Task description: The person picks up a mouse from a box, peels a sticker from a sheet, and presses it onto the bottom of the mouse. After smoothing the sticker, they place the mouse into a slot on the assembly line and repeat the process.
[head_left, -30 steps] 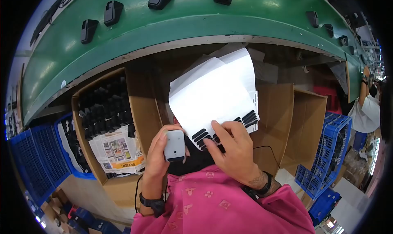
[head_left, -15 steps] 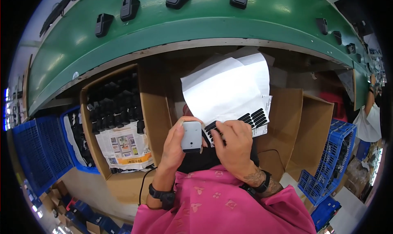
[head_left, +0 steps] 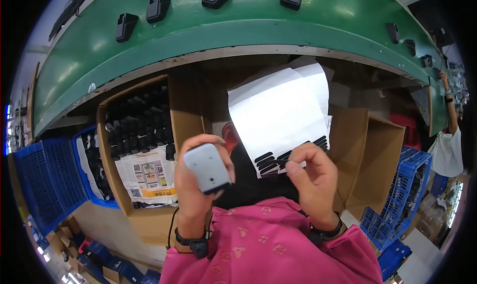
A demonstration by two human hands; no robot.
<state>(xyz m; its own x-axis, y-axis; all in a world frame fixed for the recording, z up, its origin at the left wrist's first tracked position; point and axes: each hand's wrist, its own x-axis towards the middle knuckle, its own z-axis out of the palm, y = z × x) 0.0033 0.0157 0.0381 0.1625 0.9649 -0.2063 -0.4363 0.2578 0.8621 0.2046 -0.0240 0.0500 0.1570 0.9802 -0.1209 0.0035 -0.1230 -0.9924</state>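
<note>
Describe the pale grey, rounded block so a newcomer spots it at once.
Start at the long green table, then drop to the bare left hand, right of the brown cardboard box of black parts. It holds the block, set apart from those parts by its pale grey face.

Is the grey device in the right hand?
No, the left hand holds the grey device; the right hand is apart from it, near the white sheet.
</note>
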